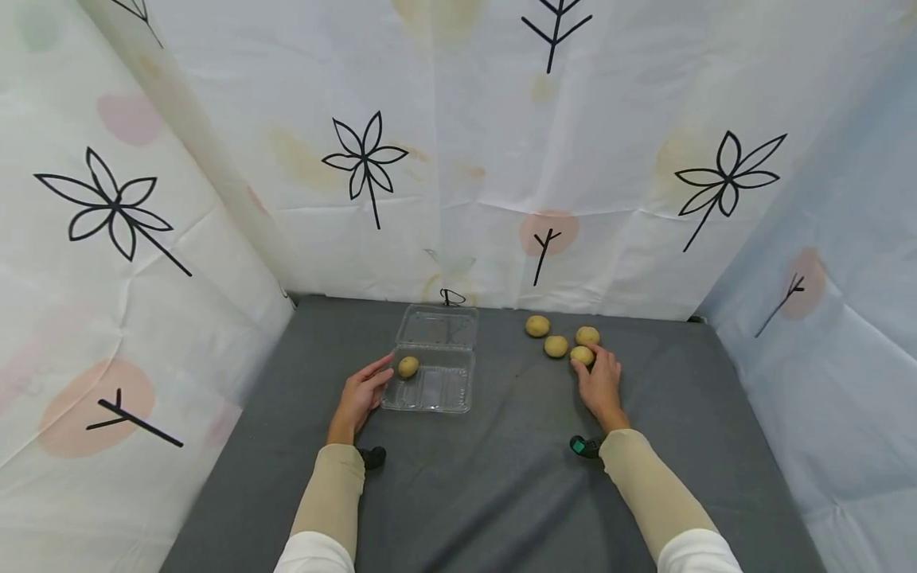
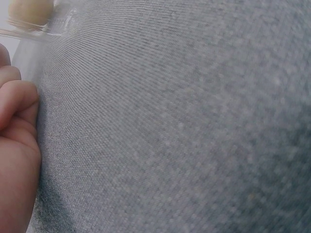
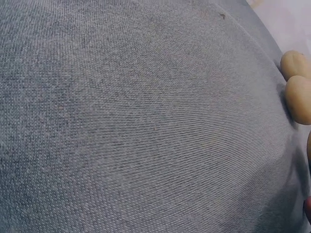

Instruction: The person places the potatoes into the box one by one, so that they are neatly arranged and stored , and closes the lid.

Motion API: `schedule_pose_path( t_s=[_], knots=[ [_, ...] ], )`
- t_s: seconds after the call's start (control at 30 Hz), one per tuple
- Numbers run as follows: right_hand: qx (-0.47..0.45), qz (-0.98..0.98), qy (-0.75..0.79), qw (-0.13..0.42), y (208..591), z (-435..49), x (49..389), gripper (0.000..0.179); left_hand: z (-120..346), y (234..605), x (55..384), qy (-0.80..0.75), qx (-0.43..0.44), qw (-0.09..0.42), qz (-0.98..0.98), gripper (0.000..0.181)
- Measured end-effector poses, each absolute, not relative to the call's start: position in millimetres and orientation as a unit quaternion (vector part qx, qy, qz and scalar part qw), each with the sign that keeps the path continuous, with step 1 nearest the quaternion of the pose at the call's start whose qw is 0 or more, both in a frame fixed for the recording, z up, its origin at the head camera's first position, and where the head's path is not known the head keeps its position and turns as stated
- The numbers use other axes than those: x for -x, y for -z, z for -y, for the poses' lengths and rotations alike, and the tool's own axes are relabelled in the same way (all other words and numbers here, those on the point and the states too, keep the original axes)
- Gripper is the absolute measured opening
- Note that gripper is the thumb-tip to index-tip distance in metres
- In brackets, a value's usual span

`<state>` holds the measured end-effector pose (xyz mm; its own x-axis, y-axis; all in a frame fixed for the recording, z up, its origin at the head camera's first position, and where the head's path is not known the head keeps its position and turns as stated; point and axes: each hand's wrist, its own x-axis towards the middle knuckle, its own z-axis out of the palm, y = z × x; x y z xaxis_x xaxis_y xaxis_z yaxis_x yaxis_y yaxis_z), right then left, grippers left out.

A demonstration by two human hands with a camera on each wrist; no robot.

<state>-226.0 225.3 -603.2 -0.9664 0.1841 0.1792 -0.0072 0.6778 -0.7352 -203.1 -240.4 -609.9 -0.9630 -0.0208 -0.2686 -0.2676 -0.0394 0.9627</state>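
Observation:
A clear plastic clamshell box (image 1: 430, 390) lies with its lid folded back, one potato (image 1: 408, 367) in its left part. My left hand (image 1: 361, 398) is at the box's left edge, fingers stretched along the side and appearing to touch it. In the left wrist view, part of that hand (image 2: 17, 136) shows below the box corner, and the contact is out of sight. On the right, my right hand (image 1: 600, 386) pinches a potato (image 1: 582, 355) between thumb and fingers. Only a fingertip (image 3: 308, 208) of it enters the right wrist view.
Three more potatoes lie close by: one at the left (image 1: 537, 325), one in the middle (image 1: 556, 346) and one behind the pinched one (image 1: 587, 336). A grey cloth (image 1: 501, 477) covers the table. Patterned white curtains (image 1: 473, 175) stand at the back and both sides.

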Motion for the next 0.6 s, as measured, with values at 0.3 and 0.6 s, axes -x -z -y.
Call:
schedule_pose_path(
  t_s=[0.3,0.6],
  knots=[
    [0.048,0.902,-0.408,0.134,599.9,-221.9,222.3,0.052,240.8,609.7,203.0,-0.711,0.102,0.083,-0.691,0.044],
    [0.049,0.888,-0.438,0.132,589.5,-218.0,220.9,0.052,238.6,610.6,203.8,-0.712,0.103,0.080,-0.690,0.046]
  ],
)
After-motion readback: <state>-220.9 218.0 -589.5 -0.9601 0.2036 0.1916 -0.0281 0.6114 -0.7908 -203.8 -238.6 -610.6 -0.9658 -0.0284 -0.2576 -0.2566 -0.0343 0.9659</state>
